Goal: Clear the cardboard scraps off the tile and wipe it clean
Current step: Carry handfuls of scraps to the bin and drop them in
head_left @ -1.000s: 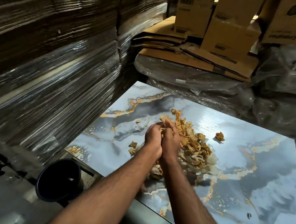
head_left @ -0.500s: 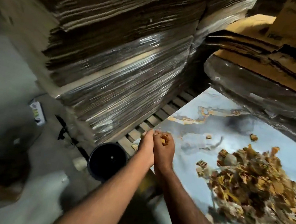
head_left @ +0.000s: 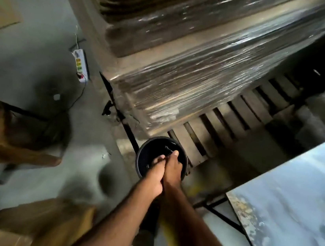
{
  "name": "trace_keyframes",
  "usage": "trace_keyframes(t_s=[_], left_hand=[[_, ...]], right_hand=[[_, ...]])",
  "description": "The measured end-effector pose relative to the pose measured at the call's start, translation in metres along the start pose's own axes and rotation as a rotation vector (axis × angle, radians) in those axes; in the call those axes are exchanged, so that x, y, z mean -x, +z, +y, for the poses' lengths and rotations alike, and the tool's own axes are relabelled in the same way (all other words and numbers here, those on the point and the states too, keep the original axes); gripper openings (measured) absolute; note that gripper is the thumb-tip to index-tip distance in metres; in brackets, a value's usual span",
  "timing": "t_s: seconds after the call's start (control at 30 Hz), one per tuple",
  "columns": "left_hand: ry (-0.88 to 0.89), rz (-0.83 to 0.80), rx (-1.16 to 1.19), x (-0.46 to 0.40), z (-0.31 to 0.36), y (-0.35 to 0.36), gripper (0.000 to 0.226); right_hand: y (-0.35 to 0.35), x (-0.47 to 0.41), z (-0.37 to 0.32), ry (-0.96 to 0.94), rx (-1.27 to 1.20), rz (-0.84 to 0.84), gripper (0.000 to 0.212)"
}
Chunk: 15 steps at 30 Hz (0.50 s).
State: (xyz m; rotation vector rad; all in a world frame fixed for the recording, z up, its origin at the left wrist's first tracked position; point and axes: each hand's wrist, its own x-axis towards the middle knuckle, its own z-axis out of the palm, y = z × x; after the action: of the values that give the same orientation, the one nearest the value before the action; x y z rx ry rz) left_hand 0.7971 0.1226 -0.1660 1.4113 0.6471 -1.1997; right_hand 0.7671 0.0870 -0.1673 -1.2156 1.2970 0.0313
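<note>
My left hand (head_left: 154, 176) and my right hand (head_left: 174, 168) are pressed side by side above the mouth of a black bucket (head_left: 143, 149) on the floor. Their fingers stretch forward and down into the bucket. No cardboard scraps show between them; the palms are hidden. The grey-blue marbled tile (head_left: 293, 191) lies at the right edge, to the right of both hands, and only its left corner is in view. The scrap pile itself is out of frame.
A tall plastic-wrapped stack of flat cardboard (head_left: 196, 65) on a wooden pallet (head_left: 241, 116) stands just behind the bucket. A power strip (head_left: 80, 64) with its cable lies on the floor at left. Cardboard boxes (head_left: 26, 222) sit at the lower left.
Both hands swung left off the tile and down over the bucket. The scraps seen in them half a second ago no longer show. The view turned left and down.
</note>
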Motion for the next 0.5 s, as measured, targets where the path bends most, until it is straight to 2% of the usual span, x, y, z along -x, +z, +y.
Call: trace_keyframes(t_s=[0.07,0.1,0.17,0.23,0.37,0.5], left_hand=[[-0.003,0.053,0.021,-0.033,-0.002,-0.001,0.041],[-0.001,0.091,0.024,-0.051,-0.004,-0.001,0.037],[0.026,0.142,0.010,-0.087,-0.006,-0.003,0.035],[0.057,0.184,-0.030,-0.119,-0.005,-0.006,0.036],[0.000,0.192,-0.031,-0.158,-0.004,-0.016,0.034],[0.028,0.218,-0.116,-0.178,-0.006,-0.025,0.044]], right_hand=[[0.008,-0.029,0.007,0.113,-0.069,0.044,0.082],[0.012,-0.041,0.010,0.160,-0.094,0.057,0.091],[0.019,-0.075,0.030,0.157,-0.132,0.064,0.111],[0.023,-0.118,0.067,0.120,-0.146,0.049,0.119],[0.020,-0.149,0.099,0.157,-0.117,0.011,0.094],[0.018,-0.145,0.101,0.132,-0.137,0.004,0.090]])
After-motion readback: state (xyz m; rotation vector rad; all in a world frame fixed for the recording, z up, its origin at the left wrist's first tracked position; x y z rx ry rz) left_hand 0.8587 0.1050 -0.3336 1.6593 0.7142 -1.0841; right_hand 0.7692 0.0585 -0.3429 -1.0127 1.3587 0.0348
